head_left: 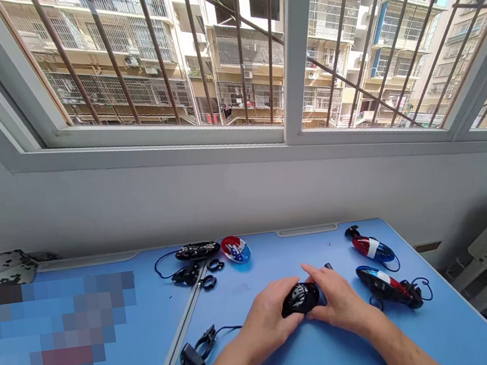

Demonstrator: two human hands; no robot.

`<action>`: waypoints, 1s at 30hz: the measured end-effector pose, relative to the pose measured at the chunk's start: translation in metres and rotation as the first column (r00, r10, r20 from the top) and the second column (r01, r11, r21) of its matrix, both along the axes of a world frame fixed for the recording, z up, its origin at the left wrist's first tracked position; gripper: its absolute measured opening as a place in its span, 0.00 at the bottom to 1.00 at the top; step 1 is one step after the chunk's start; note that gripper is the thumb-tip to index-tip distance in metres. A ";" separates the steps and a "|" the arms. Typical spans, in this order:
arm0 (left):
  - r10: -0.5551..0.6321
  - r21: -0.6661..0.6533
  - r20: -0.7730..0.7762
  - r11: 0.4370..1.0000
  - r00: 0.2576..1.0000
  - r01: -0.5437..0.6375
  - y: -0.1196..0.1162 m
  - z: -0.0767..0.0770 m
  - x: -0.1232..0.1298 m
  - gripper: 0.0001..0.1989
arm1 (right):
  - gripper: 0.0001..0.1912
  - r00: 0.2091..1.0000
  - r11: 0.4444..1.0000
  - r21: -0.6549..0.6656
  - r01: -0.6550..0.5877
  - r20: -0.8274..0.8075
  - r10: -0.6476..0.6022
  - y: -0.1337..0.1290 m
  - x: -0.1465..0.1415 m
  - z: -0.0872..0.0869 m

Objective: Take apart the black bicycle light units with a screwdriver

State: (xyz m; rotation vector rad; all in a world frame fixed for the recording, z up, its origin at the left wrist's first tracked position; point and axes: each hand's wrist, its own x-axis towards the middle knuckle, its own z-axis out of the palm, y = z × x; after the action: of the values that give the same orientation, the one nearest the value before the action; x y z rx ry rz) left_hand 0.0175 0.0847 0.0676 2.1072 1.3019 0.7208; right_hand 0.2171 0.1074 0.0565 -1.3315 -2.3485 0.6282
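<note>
Near the middle of the blue table (335,355), my left hand (268,312) grips the left side of a black oval part (300,299). My right hand (335,295) holds the same part from the right, thumb at its lower edge. Its upper face shows some glossy detail, too small to tell. A thin cable runs left from behind my left hand to a black clamp piece (193,359). A small dark tip (328,266) shows just beyond my right hand; what it belongs to is hidden.
Two red, white and blue lights, one farther back (372,248) and one nearer (387,283), lie at the right. Behind my hands are a black oval unit (197,251), a coloured cover (236,249) and black rings (209,282). A barred window fills the background.
</note>
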 end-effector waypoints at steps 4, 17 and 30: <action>0.035 -0.041 0.011 0.999 0.999 -0.035 0.001 -0.001 -0.001 0.30 | 0.43 1.000 1.000 0.008 -0.002 -0.002 0.002 0.000 0.000 -0.001; 0.014 -0.122 -0.168 0.992 0.986 -0.035 0.005 0.019 -0.018 0.23 | 0.30 1.000 1.000 0.021 -0.001 0.026 0.000 -0.001 0.001 0.014; 0.052 -0.093 -0.215 0.993 0.975 -0.073 0.005 0.022 -0.018 0.25 | 0.27 0.993 0.999 0.039 -0.017 0.121 0.012 -0.004 0.007 0.019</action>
State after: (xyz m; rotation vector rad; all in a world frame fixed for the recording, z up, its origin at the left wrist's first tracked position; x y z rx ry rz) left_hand -0.0003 0.0895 0.0891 2.1144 1.4918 0.4537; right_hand 0.2239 0.1034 0.0757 -1.3714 -2.4550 0.5149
